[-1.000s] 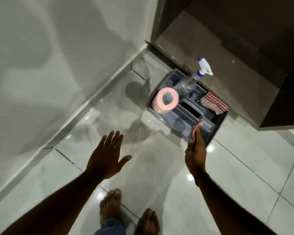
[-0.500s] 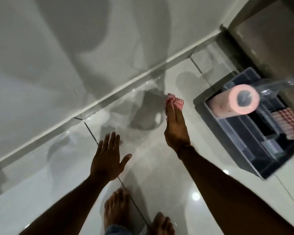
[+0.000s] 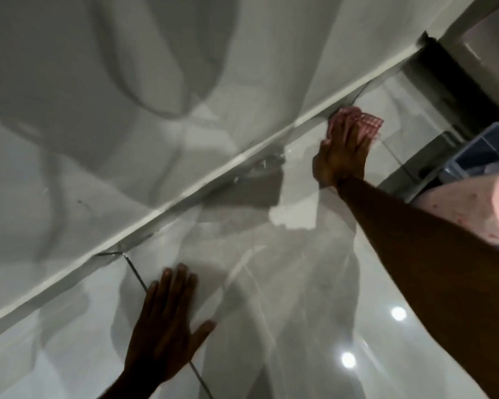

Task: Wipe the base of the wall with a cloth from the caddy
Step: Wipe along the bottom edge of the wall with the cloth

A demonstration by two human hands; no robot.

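Note:
My right hand (image 3: 342, 152) presses a red-and-white checked cloth (image 3: 363, 122) against the base of the white wall (image 3: 202, 180), where the wall meets the glossy floor, at the upper right. The cloth sticks out past my fingertips. My left hand (image 3: 164, 323) lies flat on the floor tiles with fingers spread, holding nothing. The grey caddy (image 3: 473, 148) is partly in view at the right edge, with a pink paper roll (image 3: 478, 208) in it.
The glossy tiled floor (image 3: 285, 312) reflects ceiling lights and has dark grout lines. A dark cabinet or door frame (image 3: 458, 82) stands at the upper right beside the caddy. The white wall (image 3: 127, 82) fills the upper left.
My right hand carried the cloth from the caddy leftward to the base of the wall. My left hand dropped flat onto the floor. The view moved closer to the wall.

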